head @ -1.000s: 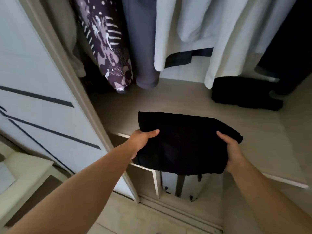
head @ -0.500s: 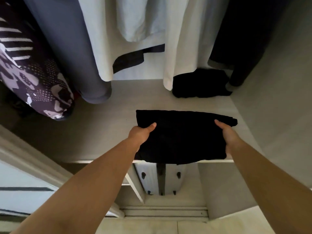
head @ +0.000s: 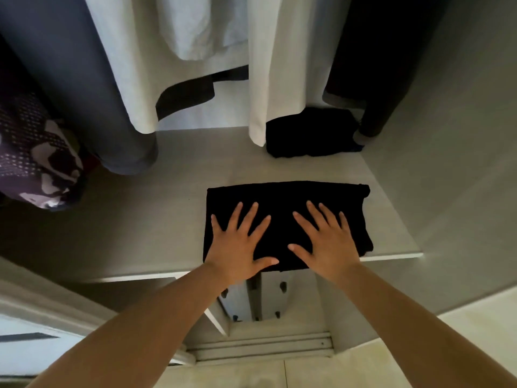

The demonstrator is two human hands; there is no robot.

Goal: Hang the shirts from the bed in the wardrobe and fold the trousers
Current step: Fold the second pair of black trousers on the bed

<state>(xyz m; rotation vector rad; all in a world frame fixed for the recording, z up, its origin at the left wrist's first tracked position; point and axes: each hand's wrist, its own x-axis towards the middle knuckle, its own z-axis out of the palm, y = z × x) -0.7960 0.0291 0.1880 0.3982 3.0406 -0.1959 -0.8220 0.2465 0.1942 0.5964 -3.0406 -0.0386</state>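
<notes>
The folded black trousers lie flat on the pale wardrobe shelf, near its front edge and toward the right wall. My left hand rests palm down on the left half of the trousers, fingers spread. My right hand lies flat on the right half the same way. Neither hand grips the cloth. Hanging above the shelf are a white shirt, a light garment and a grey-blue garment.
A second folded dark garment sits at the back right of the shelf. A patterned purple garment hangs at the left, a black one at the right. The wardrobe side wall is close on the right. The sliding-door track runs below.
Both hands let go of the trousers' sides and now lie flat on top of them. The trousers went from hanging over the shelf edge to resting on the shelf. The view moved closer.
</notes>
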